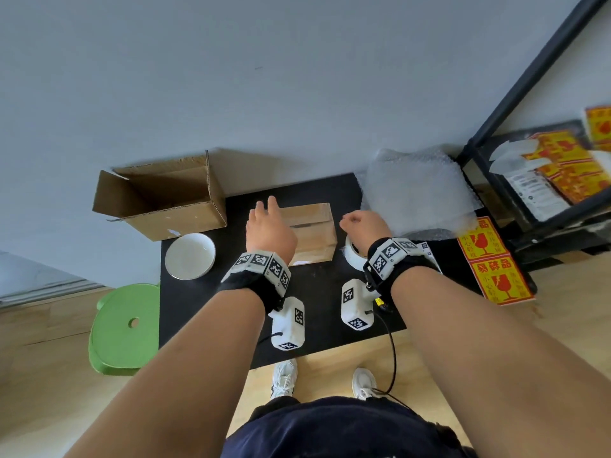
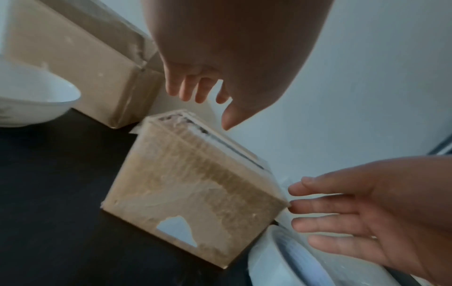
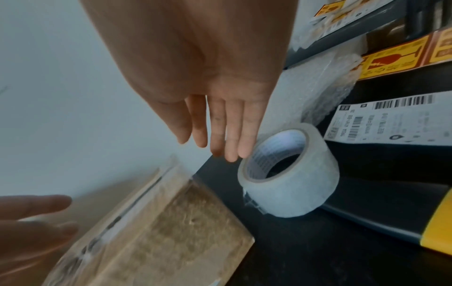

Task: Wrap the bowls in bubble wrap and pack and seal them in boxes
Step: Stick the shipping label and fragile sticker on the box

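Taped box (image 1: 305, 234) at centre of the black worktop (image 1: 324, 338), closed, upright. Clear tape glosses its top and near face; the kraft surface under the film looks rough and fibrous, with one white torn patch low on the near face. Judged sealed or nearly so, contents not visible.

Left hand (image 1: 269, 233) above the box's 9 o'clock edge, fingers (image 2: 186, 91) straight and slightly apart, holding nothing. Right hand (image 1: 362, 228) off the box's 3 o'clock edge, fingers (image 3: 231, 135) straight, held close together, tips just above the tape roll (image 3: 288, 174), grasping nothing; whether they touch the roll, cannot tell.

Tape roll: clear, wide, printed cardboard core, lying on the worktop at the box's 4 o'clock.

White bowl (image 1: 190, 256) at 8 o'clock, bare, glossy, round, still unwrapped. Open box (image 1: 158, 196) at 10 o'clock, plain corrugated card, flaps up, appears empty. Bubble wrap (image 1: 416, 193) at 2 o'clock, translucent, crumpled sheet.

Judgement: one box close to done; the second bowl remains to wrap, pack and seal.

Fragile stickers (image 1: 492, 262), red on yellow, at 4 o'clock. Shipping label (image 3: 389, 118) beside the roll.
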### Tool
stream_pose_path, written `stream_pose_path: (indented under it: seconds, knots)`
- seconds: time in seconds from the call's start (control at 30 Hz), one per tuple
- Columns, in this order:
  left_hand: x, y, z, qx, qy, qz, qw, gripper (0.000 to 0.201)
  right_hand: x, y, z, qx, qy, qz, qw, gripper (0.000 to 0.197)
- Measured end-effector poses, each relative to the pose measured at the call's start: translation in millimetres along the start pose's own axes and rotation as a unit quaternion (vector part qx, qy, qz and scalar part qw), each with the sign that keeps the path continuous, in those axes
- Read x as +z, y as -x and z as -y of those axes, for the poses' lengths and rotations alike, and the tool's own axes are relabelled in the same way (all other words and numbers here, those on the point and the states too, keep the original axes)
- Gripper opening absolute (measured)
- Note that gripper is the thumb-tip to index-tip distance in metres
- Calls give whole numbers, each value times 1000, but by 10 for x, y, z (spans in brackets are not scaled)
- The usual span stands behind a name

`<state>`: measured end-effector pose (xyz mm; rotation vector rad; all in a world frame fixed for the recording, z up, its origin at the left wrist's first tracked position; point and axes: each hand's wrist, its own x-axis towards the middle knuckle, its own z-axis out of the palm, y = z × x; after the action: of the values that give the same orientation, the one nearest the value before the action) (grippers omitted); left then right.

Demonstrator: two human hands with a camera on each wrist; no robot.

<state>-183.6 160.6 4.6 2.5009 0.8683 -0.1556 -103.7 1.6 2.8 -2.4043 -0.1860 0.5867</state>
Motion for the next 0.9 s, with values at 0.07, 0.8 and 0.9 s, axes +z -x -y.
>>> stream_pose_path:
  seconds: [0.07,0.8,0.9]
  knots:
    - [-7,0,-190,37,-19,12,999,72,-122,20,-89,12,-3,-30,999,27]
    - [1445,794,-2197,299,-171,113,932,57,-1598,335,-2302,144,101,-59,983,28]
    - [1719,871,-2381,302,-175,145,926,58,-1675,327,-2534,177,97,-62,977,30]
